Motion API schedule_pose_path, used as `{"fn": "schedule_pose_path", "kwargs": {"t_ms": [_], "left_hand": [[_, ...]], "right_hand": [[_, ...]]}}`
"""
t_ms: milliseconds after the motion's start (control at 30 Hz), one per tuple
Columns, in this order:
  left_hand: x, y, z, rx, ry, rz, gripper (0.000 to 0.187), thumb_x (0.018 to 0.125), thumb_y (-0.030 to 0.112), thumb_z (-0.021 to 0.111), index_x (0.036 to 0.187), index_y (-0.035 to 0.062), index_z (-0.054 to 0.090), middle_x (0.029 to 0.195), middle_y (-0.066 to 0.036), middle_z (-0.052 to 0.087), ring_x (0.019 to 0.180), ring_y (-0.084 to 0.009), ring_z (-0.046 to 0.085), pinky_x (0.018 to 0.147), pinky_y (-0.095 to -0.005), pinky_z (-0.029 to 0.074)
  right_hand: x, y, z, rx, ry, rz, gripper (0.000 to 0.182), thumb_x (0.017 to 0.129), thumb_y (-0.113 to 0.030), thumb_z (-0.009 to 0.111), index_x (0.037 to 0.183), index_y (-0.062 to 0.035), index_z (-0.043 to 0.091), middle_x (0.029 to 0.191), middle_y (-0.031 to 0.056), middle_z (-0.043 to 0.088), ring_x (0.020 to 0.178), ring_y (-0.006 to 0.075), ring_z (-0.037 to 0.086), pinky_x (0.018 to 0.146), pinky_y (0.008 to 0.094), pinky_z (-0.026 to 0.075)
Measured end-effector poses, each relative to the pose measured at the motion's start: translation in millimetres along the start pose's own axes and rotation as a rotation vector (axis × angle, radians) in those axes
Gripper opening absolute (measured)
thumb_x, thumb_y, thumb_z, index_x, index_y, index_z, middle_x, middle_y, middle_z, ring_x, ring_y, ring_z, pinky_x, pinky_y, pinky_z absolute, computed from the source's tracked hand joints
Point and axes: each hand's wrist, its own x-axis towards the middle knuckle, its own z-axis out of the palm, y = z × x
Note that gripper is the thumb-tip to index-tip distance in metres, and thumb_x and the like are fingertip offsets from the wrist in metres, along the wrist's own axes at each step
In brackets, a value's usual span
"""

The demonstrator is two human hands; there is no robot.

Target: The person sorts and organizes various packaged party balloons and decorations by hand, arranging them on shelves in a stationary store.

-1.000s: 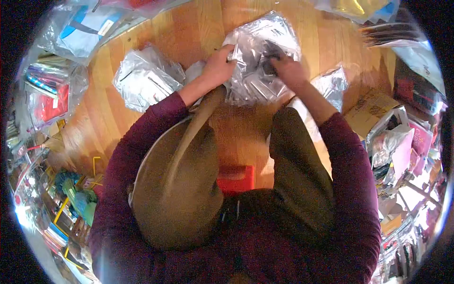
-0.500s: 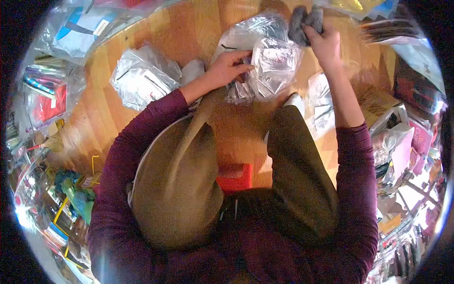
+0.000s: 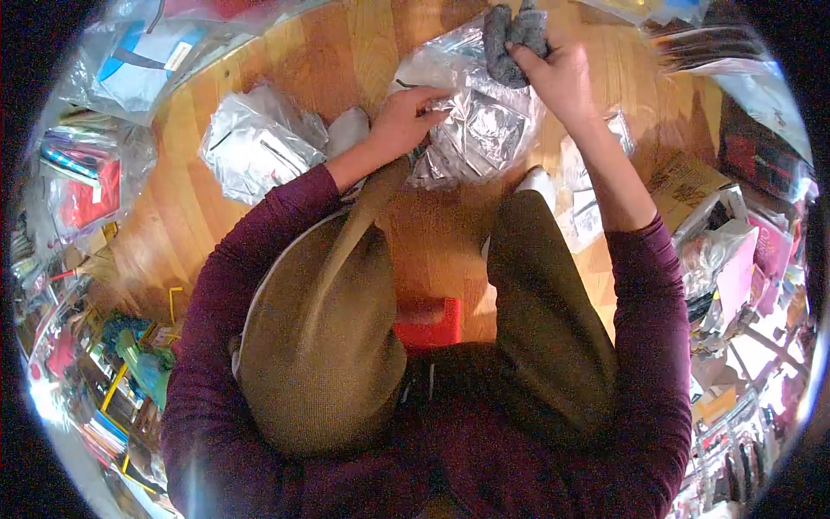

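Nearest the camera are the person's knees in olive trousers, with a red box [image 3: 430, 322] on the wooden floor [image 3: 216, 199] between them. Beyond the knees, at about 12 o'clock, a crinkled clear plastic bag [image 3: 484, 130] lies on the floor, glossy and wrinkled, its long axis running roughly from 7 to 1 o'clock. The left hand [image 3: 406, 117] rests on the bag's 9 o'clock edge, fingers curled and pinching the film near its mouth. The right hand [image 3: 562, 78] is raised just past the bag's far corner at about 1 o'clock, its grip closed around a bunched grey cloth [image 3: 512, 35], soft and knitted-looking, which sticks up above the fingers. The cloth sits directly beyond the bag's opening, so the right hand is the nearer one to it and the left the nearer to the bag. Further off at 10 o'clock lies a second silvery packet [image 3: 255, 143]; flatter packets [image 3: 588, 199] lie at 3 o'clock.
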Motion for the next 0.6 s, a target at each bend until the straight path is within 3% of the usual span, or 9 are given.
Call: {"fn": "schedule_pose_path", "kwargs": {"t_ms": [67, 100, 167, 200, 267, 333, 467, 500, 600], "left_hand": [[0, 0, -1, 0.061, 0.012, 0.004, 0.030, 0.071, 0.014, 0.060, 0.099, 0.0027, 0.056, 0.091, -0.014, 0.058, 0.079, -0.0263, 0.058, 0.070, -0.0315, 0.045], [0, 0, -1, 0.121, 0.023, 0.008, 0.029, 0.071, 0.015, 0.060, 0.097, 0.0029, 0.057, 0.090, -0.014, 0.059, 0.079, -0.0260, 0.058, 0.070, -0.0314, 0.045], [-1, -5, -1, 0.159, 0.019, -0.016, 0.028, 0.073, 0.014, 0.059, 0.098, 0.0005, 0.056, 0.093, -0.014, 0.058, 0.081, -0.0238, 0.057, 0.071, -0.0306, 0.045], [-1, -7, -1, 0.197, 0.016, -0.045, 0.027, 0.075, 0.012, 0.058, 0.098, -0.0019, 0.055, 0.095, -0.014, 0.057, 0.083, -0.0215, 0.057, 0.073, -0.0298, 0.045], [-2, 8, -6, 0.184, -0.027, -0.091, 0.027, 0.075, 0.013, 0.058, 0.097, -0.0015, 0.056, 0.094, -0.013, 0.058, 0.083, -0.0203, 0.057, 0.072, -0.0294, 0.045], [-1, 8, -8, 0.175, -0.069, -0.136, 0.027, 0.075, 0.013, 0.058, 0.097, -0.0011, 0.056, 0.093, -0.011, 0.058, 0.082, -0.0190, 0.056, 0.072, -0.0290, 0.045], [-6, 4, -7, -0.002, -0.074, -0.096, 0.028, 0.072, 0.010, 0.061, 0.098, 0.0006, 0.056, 0.091, -0.007, 0.058, 0.077, -0.0139, 0.055, 0.070, -0.0267, 0.045], [-4, 8, -8, 0.002, -0.082, -0.112, 0.030, 0.071, 0.009, 0.062, 0.100, 0.0012, 0.055, 0.091, -0.005, 0.058, 0.077, -0.0124, 0.054, 0.069, -0.0261, 0.045], [-6, 1, -2, -0.186, -0.171, -0.134, 0.039, 0.069, 0.007, 0.064, 0.106, 0.0027, 0.051, 0.092, -0.005, 0.056, 0.078, -0.0110, 0.052, 0.069, -0.0249, 0.044]], "right_hand": [[-2, 4, 10, -0.282, 0.024, -0.146, 0.021, 0.068, -0.011, 0.062, 0.085, 0.0006, 0.057, 0.071, 0.0115, 0.060, 0.063, 0.0148, 0.057, 0.058, 0.0266, 0.046], [-6, 14, 19, -0.501, -0.026, -0.115, 0.027, 0.067, -0.013, 0.062, 0.091, -0.0020, 0.055, 0.079, 0.0164, 0.059, 0.068, 0.0226, 0.059, 0.059, 0.0317, 0.047], [-24, 45, 44, -0.646, -0.137, -0.229, 0.038, 0.067, -0.015, 0.061, 0.101, -0.0039, 0.049, 0.089, 0.0188, 0.056, 0.073, 0.0273, 0.058, 0.060, 0.0369, 0.047], [-37, 56, 55, -0.719, -0.338, -0.091, 0.041, 0.069, -0.016, 0.056, 0.108, -0.0064, 0.043, 0.095, 0.0191, 0.052, 0.075, 0.0312, 0.056, 0.062, 0.0395, 0.047], [-61, 61, 61, -0.933, -0.540, -0.051, 0.031, 0.075, -0.014, 0.046, 0.105, -0.0099, 0.044, 0.088, 0.0187, 0.051, 0.074, 0.0326, 0.057, 0.061, 0.0400, 0.047], [-70, 76, 52, -0.971, -0.531, -0.167, 0.029, 0.075, -0.015, 0.047, 0.104, -0.0117, 0.044, 0.086, 0.0185, 0.051, 0.072, 0.0327, 0.057, 0.059, 0.0403, 0.047], [-58, 100, 0, -1.132, -0.486, 0.081, 0.032, 0.075, -0.021, 0.048, 0.106, -0.0127, 0.043, 0.089, 0.0171, 0.053, 0.079, 0.0326, 0.056, 0.065, 0.0407, 0.046], [-59, 94, -9, -1.058, -0.379, 0.199, 0.028, 0.076, -0.021, 0.048, 0.101, -0.0088, 0.049, 0.088, 0.0185, 0.056, 0.081, 0.0337, 0.056, 0.069, 0.0416, 0.045], [-56, 88, -29, -0.816, -0.262, 0.082, 0.031, 0.070, -0.019, 0.056, 0.097, -0.0056, 0.050, 0.086, 0.0199, 0.056, 0.082, 0.0336, 0.055, 0.070, 0.0411, 0.044]]}}
